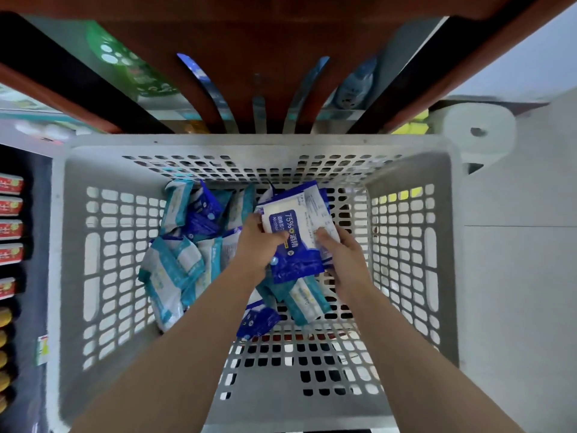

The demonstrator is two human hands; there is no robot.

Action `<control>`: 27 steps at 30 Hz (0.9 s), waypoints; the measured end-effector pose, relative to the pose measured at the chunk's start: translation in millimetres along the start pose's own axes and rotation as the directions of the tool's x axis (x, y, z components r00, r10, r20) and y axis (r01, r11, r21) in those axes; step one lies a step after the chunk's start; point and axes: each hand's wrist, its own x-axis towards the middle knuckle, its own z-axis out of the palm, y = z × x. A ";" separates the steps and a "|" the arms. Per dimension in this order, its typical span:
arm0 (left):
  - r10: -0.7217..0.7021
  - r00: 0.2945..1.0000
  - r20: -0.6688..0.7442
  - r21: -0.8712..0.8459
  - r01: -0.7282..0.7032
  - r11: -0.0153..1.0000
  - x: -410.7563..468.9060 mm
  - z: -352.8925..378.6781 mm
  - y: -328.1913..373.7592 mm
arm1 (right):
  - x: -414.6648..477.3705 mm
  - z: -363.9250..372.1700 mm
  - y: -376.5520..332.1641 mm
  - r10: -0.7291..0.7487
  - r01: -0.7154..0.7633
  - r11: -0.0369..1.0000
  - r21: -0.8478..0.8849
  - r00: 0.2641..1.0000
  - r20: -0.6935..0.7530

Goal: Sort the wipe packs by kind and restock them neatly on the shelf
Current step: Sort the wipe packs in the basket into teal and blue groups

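Perforated grey basket (249, 145) below a shelf (281, 32) holds glossy teal packs (175, 270); left hand (260, 242) and right hand (340, 251) grip blue packs (296, 260).

wipe packs (175, 270) lie in basket (103, 145), below shelf (281, 42).

The basket (75, 245) is open on top, so reaching in is easy, but tall slotted walls box in all four sides. Loose wipe packs (175, 267) clutter the left and far floor; the near strip is free. The left hand (259, 242) and right hand (342, 253) grip a blue pack (295, 248) mid-basket. A shelf board (281, 35) overhangs the far rim.
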 end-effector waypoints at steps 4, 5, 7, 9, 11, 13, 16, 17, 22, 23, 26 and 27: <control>-0.111 0.994 0.012 -0.228 0.111 0.967 3.3 14.1 -0.6 | 0.9 -1.6 -2.5 0.010 -0.010 1.000 -0.008 1.000 0.017; -0.123 0.992 -0.015 -0.249 0.115 0.962 2.7 16.3 0.2 | 1.8 -2.3 -2.2 0.000 0.000 1.000 -0.026 1.000 0.010; -0.115 0.992 -0.059 -0.271 0.095 0.958 3.7 18.0 -0.5 | 2.3 -3.5 -1.8 -0.049 0.047 0.995 -0.084 0.999 -0.022; -0.106 0.992 -0.074 -0.263 0.083 0.961 3.4 17.4 -2.4 | 2.3 -5.5 -3.4 -0.089 0.086 0.991 -0.099 0.996 -0.032; -0.113 0.993 -0.042 -0.275 0.097 0.957 -0.1 14.6 -3.3 | 2.2 -8.6 -5.2 -0.082 0.081 0.994 -0.076 0.996 -0.015; -0.119 0.993 0.027 -0.316 0.121 0.941 -2.4 10.7 -4.8 | 2.0 -10.1 -5.8 -0.061 0.062 0.994 -0.090 0.998 0.014; -0.126 0.991 0.050 -0.327 0.135 0.935 -6.0 6.1 -5.0 | -0.9 -9.9 -2.2 -0.059 0.058 0.996 -0.071 0.998 -0.011; -0.128 0.991 0.033 -0.327 0.132 0.936 -6.9 5.4 -5.1 | -2.5 -9.0 -1.2 -0.073 0.070 0.997 -0.038 0.995 -0.061; -0.129 0.989 -0.072 -0.340 0.097 0.935 -12.4 6.8 -12.3 | -8.0 -4.6 0.3 -0.394 0.317 0.893 -0.320 0.894 -0.212; -0.129 0.989 -0.069 -0.366 0.095 0.926 -14.5 8.6 -12.8 | -10.3 -2.4 1.5 -0.486 0.388 0.797 -0.462 0.867 -0.111; -0.129 0.992 -0.015 -0.450 0.108 0.886 -20.7 13.4 -10.6 | -15.0 3.7 13.2 -0.532 0.469 0.609 -0.639 0.839 0.109; -0.138 0.990 0.004 -0.462 0.124 0.878 -22.7 14.0 -10.1 | -15.8 5.6 12.8 -0.503 0.449 0.667 -0.594 0.860 0.085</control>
